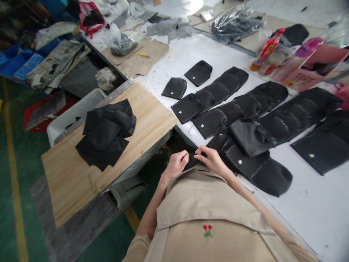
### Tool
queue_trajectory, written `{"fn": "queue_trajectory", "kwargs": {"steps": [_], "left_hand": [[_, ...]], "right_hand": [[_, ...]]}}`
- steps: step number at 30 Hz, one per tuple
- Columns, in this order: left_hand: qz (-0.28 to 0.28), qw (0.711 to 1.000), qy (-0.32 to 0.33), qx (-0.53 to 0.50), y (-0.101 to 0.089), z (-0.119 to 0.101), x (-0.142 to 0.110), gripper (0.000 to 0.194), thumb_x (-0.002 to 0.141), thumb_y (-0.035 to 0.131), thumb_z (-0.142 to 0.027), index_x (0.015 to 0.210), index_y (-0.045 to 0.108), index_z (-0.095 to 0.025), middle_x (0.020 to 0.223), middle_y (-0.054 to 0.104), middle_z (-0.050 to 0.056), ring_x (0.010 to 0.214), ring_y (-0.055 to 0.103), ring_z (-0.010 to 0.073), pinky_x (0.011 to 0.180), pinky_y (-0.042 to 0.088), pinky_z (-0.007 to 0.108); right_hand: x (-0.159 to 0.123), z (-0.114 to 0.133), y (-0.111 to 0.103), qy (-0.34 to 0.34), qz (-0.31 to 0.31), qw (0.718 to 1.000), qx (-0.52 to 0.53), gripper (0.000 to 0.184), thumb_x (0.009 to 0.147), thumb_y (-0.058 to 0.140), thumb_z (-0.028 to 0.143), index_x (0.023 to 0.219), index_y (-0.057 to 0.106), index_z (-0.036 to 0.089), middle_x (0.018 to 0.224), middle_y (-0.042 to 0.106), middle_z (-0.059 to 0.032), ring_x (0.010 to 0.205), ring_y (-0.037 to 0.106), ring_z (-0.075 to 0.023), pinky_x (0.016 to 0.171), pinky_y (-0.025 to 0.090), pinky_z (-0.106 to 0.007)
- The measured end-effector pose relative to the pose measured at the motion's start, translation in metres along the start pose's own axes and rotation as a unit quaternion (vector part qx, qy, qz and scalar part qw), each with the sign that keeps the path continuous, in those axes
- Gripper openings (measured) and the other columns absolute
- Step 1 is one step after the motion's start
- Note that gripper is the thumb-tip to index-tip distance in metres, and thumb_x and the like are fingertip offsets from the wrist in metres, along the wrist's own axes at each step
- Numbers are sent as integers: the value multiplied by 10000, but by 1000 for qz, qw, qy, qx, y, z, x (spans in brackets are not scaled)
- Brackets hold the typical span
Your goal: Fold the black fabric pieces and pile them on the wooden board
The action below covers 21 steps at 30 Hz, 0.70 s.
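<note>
Black piece (pixel 191 162) sits just in front of the apron (pixel 212 196), my left hand (pixel 177 165) and right hand (pixel 211 160) both pinched closed on its edge; from afar, I judge uneven tugging could skew it, or a loosened pinch drop it beside the counter (pixel 294 203)

The left grip (pixel 176 164) and right grip (pixel 212 160) pinch a black piece (pixel 191 161).
</note>
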<state>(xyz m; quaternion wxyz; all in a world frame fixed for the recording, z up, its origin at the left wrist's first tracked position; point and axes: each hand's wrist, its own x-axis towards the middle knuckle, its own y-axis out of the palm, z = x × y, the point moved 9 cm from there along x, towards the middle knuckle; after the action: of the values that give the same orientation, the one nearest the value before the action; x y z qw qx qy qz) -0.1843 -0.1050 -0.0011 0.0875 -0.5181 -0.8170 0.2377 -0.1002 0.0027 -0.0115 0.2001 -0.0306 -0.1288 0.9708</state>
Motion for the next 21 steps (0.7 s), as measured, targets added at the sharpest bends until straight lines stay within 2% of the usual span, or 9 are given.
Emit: {"fn": "queue_trajectory", "kwargs": {"steps": [4, 11, 17, 21], "left_hand": [[3, 1000, 5, -26, -1, 1, -1, 320, 968, 379, -331, 714, 493, -173, 653, 428, -32, 622, 423, 103, 602, 327, 230], [11, 999, -19, -38, 0, 7, 1, 345, 940, 451, -404, 712, 535, -159, 654, 460, -29, 635, 424, 105, 600, 342, 216], [15, 999, -29, -23, -7, 12, 0, 367, 941, 441, -444, 760, 578, -155, 674, 521, -13, 648, 463, 117, 613, 364, 219], [6, 999, -27, -24, -8, 16, -1, 365, 951, 430, -437, 771, 574, -154, 679, 508, -16, 648, 453, 116, 618, 360, 222]], "right_hand": [[1, -6, 2, 26, -10, 999, -39, 232, 897, 589, 362, 740, 519, 207, 721, 602, 5, 669, 548, -156, 636, 406, -264], [4, -1, 9, 22, -3, 994, -106, 246, 927, 533, 357, 736, 471, 214, 649, 514, 34, 588, 483, -133, 589, 356, -258], [6, 2, 11, -9, 27, 998, -57, 189, 906, 588, 359, 798, 543, 210, 739, 590, 11, 676, 536, -150, 641, 399, -254], [4, 11, 15, -57, 47, 994, -86, 151, 919, 572, 335, 822, 573, 219, 813, 609, -12, 720, 544, -159, 680, 403, -264]]}}
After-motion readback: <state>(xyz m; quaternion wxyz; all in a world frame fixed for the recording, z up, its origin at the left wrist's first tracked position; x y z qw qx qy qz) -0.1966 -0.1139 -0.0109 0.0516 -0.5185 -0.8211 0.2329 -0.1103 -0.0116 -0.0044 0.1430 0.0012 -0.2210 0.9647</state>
